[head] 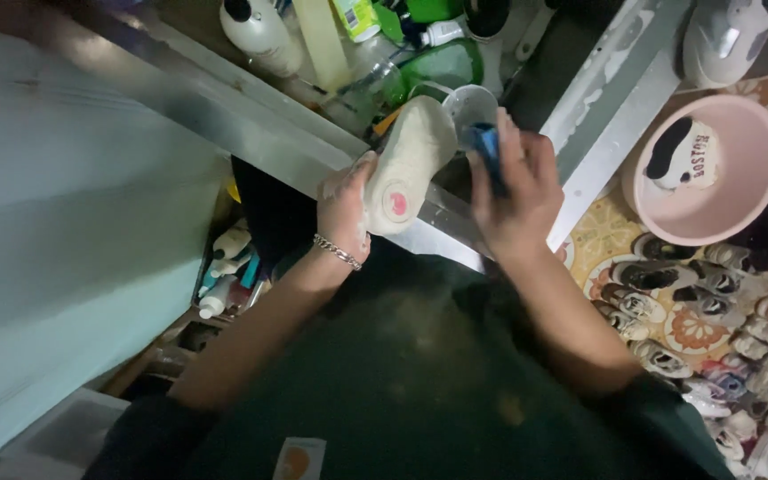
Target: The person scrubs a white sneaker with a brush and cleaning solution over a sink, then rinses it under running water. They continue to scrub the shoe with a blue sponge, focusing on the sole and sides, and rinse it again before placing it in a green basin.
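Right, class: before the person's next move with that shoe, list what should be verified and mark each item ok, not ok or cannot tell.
1. Left hand has a firm hold on the cream shoe, sole facing the camera: ok.
2. Right hand grips the blue tool: ok, though its kind cannot be told.
3. Blue tool touches the shoe: cannot tell, the picture is blurred there.
4. Clear cup stands upright behind the shoe: ok; its contents cannot be told.
5. Pink basin sits apart from the hands, a cap inside: ok.
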